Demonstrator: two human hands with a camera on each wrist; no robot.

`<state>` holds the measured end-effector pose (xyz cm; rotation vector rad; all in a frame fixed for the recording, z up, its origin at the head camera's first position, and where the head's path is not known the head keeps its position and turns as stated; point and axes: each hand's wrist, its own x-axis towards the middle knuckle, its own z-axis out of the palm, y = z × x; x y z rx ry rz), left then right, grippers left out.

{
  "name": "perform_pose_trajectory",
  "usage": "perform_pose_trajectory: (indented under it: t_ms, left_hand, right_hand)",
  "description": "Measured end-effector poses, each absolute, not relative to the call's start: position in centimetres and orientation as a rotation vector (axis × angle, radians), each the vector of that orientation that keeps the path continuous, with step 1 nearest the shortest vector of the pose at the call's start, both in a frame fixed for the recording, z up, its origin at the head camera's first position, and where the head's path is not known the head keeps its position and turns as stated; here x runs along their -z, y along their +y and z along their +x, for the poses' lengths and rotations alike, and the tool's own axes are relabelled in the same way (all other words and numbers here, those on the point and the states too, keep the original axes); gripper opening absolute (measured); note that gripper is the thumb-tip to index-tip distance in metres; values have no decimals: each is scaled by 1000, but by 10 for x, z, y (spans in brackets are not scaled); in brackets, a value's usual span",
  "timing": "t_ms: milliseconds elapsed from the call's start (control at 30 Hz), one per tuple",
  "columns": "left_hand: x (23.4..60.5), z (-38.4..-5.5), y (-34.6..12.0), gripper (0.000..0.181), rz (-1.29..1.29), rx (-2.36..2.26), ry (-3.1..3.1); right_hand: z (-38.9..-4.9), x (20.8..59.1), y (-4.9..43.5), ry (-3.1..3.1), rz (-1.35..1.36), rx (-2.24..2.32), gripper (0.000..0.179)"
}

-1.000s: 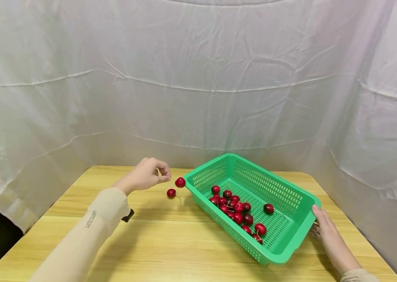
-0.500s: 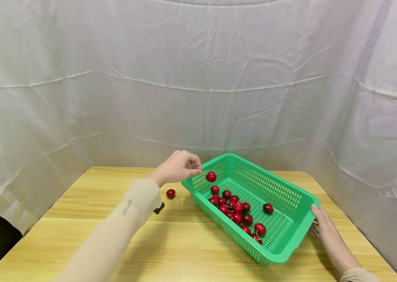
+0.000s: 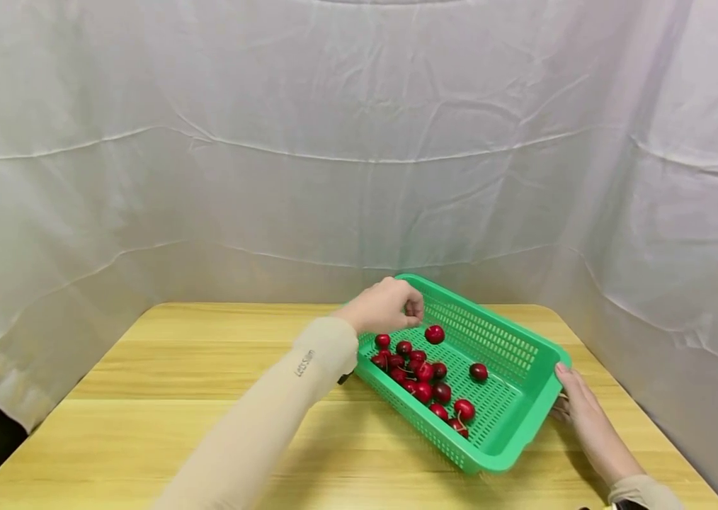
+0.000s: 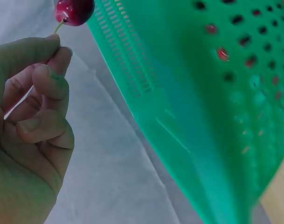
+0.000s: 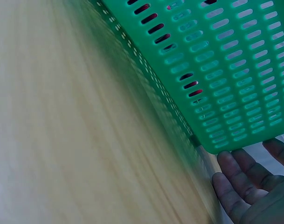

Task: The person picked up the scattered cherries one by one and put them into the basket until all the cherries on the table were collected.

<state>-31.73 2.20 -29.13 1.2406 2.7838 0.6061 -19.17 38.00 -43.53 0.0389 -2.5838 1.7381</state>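
My left hand [image 3: 387,306] is over the far left end of a green perforated plastic basket [image 3: 518,439]. Between thumb and fingers it pinches the stem of a red cherry [image 4: 74,10], which hangs above the basket floor in the head view. Several dark red cherries [image 3: 423,392] lie inside, mostly along the near left side, with a single cherry [image 3: 478,372] apart from them. My right hand [image 3: 585,418] holds the basket's right end, thumb on the rim. Its fingers [image 5: 244,177] reach below the rim, against the outside of the basket.
Basket and hands are over a light wooden table [image 3: 206,354]. Pale fabric [image 3: 270,198] hangs behind the table and along both sides. The left sleeve [image 3: 282,404] crosses the table's middle and covers part of its surface.
My left hand has carried the cherry rightward, from outside the basket's left corner to over its inside. A loose cherry on the table is now hidden behind the left arm. The right hand stays at the rim.
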Motion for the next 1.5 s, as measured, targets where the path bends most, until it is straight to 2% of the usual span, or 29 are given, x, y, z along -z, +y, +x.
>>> perform_pose_trajectory:
  t_ms: [433,833,1300,1500]
  left_hand:
    - [286,-313,60,13,1300,-334,2782]
    - [288,-302,76,35,1332,-185,2733]
    - [290,-304,71,30,1377,-186,2741]
    - [286,-307,58,23,1353,-206,2755]
  right_hand:
    - [-196,436,372,-2590,44,-1747,82]
    - [-195,434,374,-2633,4,-1740,85]
    - [-194,433,377,-2674,-19,-1717,86]
    - [-194,434,378,-2648,4,-1725,84]
